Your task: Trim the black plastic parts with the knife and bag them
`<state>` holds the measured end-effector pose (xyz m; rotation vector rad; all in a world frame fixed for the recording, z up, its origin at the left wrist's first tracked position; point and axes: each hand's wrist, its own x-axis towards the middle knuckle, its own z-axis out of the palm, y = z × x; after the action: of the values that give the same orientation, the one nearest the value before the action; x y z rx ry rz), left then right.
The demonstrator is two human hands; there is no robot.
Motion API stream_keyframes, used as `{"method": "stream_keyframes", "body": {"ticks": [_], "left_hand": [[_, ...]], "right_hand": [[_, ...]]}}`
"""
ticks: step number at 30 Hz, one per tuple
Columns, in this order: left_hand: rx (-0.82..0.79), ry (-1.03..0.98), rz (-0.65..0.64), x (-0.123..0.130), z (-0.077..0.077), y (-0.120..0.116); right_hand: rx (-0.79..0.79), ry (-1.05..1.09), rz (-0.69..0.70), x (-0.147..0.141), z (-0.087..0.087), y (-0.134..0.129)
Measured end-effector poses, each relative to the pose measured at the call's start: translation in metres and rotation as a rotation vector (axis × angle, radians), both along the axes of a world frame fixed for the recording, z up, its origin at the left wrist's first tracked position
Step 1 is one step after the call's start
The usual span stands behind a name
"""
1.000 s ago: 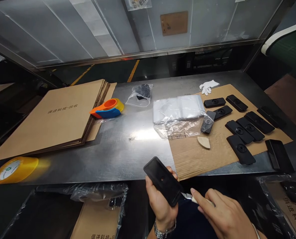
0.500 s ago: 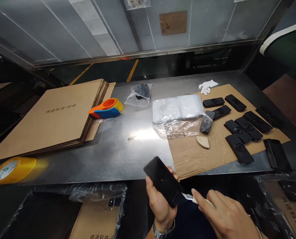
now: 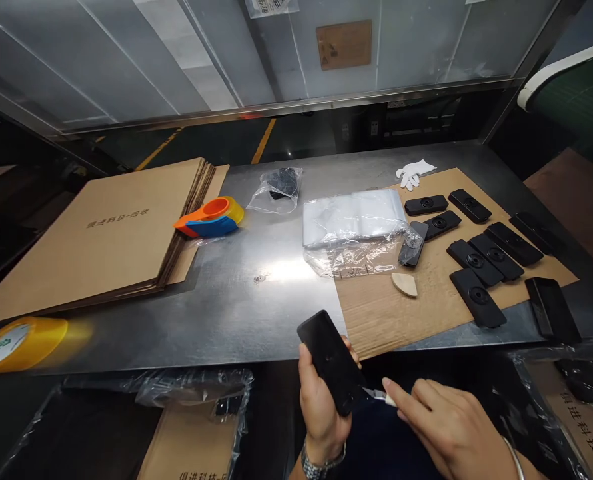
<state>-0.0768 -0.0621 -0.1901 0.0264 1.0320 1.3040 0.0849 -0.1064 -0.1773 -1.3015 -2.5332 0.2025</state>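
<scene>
My left hand [image 3: 319,407] is wrapped round a black rectangular plastic housing [image 3: 330,360], held tilted in front of the table's near edge. Closed on the pale handle of a small knife [image 3: 376,395], my right hand [image 3: 444,417] is just to the right of it. The blade reaches the housing's lower right edge; whether it cuts in cannot be made out. Several similar black housings [image 3: 478,297], many with a round recess, lie on a cardboard sheet [image 3: 391,327] at the right. A pale wedge-shaped piece [image 3: 404,285] rests on that sheet.
A stack of clear plastic bags [image 3: 354,213] lies mid-table, with a white glove [image 3: 415,174] behind. Flattened cartons [image 3: 126,233], a tape dispenser [image 3: 211,217] and a yellow tape roll [image 3: 21,343] are on the left. Plastic-lined boxes [image 3: 196,433] stand below the near edge.
The black housing in my left hand has shifted slightly right and turned a little more upright. The knife stays against its lower right edge. The whole view has drifted slightly.
</scene>
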Motion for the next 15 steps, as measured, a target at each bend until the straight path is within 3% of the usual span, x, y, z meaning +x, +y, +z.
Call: {"method": "stream_keyframes", "body": {"ticks": [10,15], "left_hand": [[-0.004,0.017,-0.068,0.0,0.002,0.001],[-0.02,0.038,-0.084,-0.001,0.002,0.001]], "right_hand": [[-0.192,-0.006,-0.021,0.003,-0.008,-0.003],[-0.164,-0.077,-0.016,0.003,-0.013,-0.005]]}}
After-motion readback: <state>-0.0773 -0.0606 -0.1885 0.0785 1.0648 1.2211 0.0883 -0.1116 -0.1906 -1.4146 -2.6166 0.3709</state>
